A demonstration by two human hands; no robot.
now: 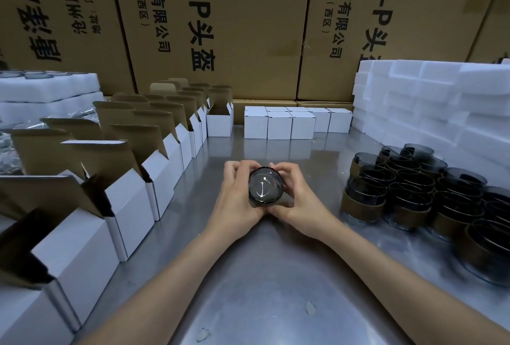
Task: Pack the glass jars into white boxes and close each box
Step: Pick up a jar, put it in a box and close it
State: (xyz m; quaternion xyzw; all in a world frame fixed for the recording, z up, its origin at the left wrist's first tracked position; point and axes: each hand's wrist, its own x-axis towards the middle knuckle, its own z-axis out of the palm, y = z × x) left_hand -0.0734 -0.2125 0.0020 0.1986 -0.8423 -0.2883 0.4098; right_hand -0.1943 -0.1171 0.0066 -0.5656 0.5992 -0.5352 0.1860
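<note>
A dark glass jar (265, 186) lies on its side between both hands above the middle of the metal table (270, 284), its round base facing me. My left hand (236, 195) grips its left side and my right hand (296, 195) grips its right side, fingers curled over the top. A row of open white boxes (129, 206) with raised brown flaps runs along the left. Several closed white boxes (278, 125) stand at the back centre. Many more dark jars (414, 193) with brown paper bands crowd the right side.
White foam blocks (430, 101) are stacked at the back right, and foam trays (49, 90) sit at the back left. Large brown cartons (220, 27) form a wall behind the table. Small scraps (310, 308) lie on the metal near me.
</note>
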